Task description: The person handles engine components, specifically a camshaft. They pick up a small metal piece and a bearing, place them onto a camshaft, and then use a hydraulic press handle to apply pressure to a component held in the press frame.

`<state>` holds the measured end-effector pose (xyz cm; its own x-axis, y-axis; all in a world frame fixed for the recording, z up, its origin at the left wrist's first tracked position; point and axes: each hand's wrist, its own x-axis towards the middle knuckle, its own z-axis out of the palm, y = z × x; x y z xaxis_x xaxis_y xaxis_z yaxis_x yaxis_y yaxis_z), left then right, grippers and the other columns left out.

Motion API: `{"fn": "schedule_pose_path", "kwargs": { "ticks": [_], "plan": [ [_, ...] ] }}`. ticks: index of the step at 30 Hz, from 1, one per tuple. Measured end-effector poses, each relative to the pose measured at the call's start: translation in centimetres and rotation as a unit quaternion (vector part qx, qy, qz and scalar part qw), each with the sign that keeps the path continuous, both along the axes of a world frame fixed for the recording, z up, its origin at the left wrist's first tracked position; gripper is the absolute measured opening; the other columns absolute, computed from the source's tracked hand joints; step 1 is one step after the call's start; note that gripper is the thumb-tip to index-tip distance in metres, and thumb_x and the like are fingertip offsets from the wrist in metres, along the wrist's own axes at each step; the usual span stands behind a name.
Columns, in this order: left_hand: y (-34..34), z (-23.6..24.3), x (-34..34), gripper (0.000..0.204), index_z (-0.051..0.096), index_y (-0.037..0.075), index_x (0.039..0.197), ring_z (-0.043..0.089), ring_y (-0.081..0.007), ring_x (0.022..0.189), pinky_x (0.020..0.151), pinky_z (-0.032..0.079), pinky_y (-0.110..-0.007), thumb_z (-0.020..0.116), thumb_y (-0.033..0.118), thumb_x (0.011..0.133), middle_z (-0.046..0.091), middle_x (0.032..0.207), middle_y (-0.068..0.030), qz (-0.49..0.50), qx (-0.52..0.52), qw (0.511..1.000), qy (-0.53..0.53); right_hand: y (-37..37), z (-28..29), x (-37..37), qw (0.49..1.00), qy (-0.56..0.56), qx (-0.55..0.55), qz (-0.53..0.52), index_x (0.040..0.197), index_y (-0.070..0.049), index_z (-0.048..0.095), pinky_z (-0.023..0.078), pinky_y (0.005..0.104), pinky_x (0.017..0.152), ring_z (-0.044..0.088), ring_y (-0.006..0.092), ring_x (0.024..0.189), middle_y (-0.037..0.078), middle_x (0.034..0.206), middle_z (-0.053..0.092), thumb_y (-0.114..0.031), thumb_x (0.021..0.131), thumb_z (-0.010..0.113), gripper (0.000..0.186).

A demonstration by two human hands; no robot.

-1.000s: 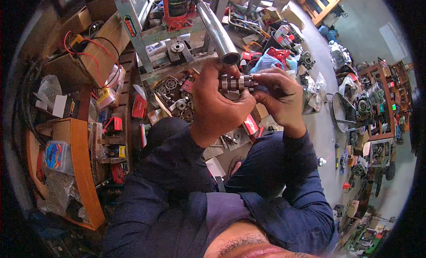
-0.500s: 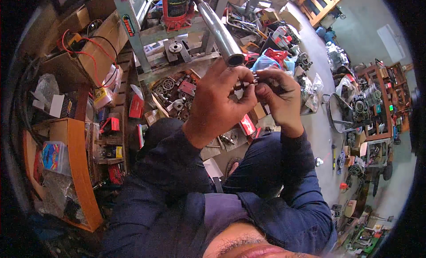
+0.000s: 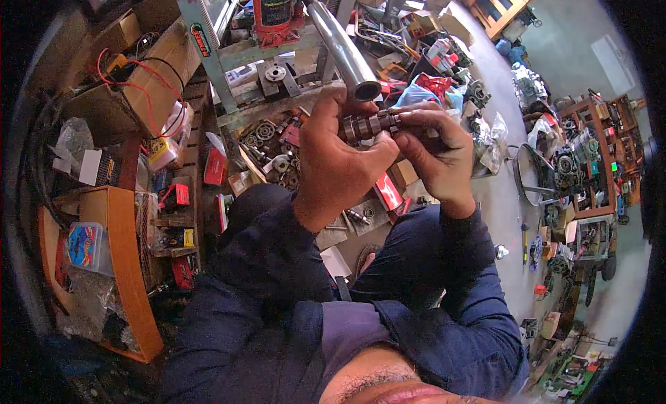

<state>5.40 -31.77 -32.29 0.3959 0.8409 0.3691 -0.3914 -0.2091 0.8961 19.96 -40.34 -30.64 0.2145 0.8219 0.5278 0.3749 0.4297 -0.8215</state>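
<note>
Centrally, metal shaft: we hold the short, ringed shaft point(image 3: 359, 128) level between our two hands, just beyond the near edge of the parts tray.
Left hand: our left hand point(image 3: 341, 154) is closed around the shaft's thicker left end, thumb lying along its near side.
Right hand: our right hand point(image 3: 441, 150) pinches the narrower right end with thumb and bent fingers.
Steel tube: its open end point(image 3: 364, 91) hangs just past our fingers; whether they touch, we cannot tell.
Parts tray: beyond our left wrist, gears and rings fill the tray point(image 3: 254, 164) up to its left edge.
Between our legs: we see a white card point(image 3: 336, 262), and near it a red and white box point(image 3: 390, 191).
Press: a round flange point(image 3: 275, 73) sits behind the front edge of the bed; a red bottle jack point(image 3: 275, 30) stands above it.
Wooden drawer: at its far end, a clear plastic box point(image 3: 90, 248) leans by the right wall.
Cardboard box: a red cable point(image 3: 150, 102) droops over its near side.
</note>
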Motion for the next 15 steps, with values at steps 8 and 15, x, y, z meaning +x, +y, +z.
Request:
{"fn": "schedule_pose_path", "kwargs": {
  "ticks": [8,15],
  "plan": [
    [1.1,-0.6,0.4,0.05,0.055,0.002,0.112,0.064,-0.0295,0.074,0.068,0.053,-0.038,0.075,0.007,0.067,0.059,0.089,-0.012,0.131,0.299,0.944,0.041,0.0,0.5,0.3,0.998,-0.06,0.007,-0.03,0.103,0.001,0.07,0.053,0.0317,0.085,0.066,0.0213,0.1,0.014,0.106,0.067,-0.001,0.084,0.074,0.02],
    [0.6,-0.7,0.1,0.045,0.051,0.002,0.108,0.065,-0.0228,0.076,0.069,0.055,-0.035,0.072,0.006,0.068,0.059,0.088,-0.0109,0.097,0.206,0.974,0.02,0.2,0.9,-0.4,0.993,-0.111,0.003,-0.032,0.101,-0.002,0.072,0.054,0.0318,0.083,0.066,0.0216,0.097,0.013,0.103,0.068,-0.001,0.083,0.075,0.019]
  ]
}}
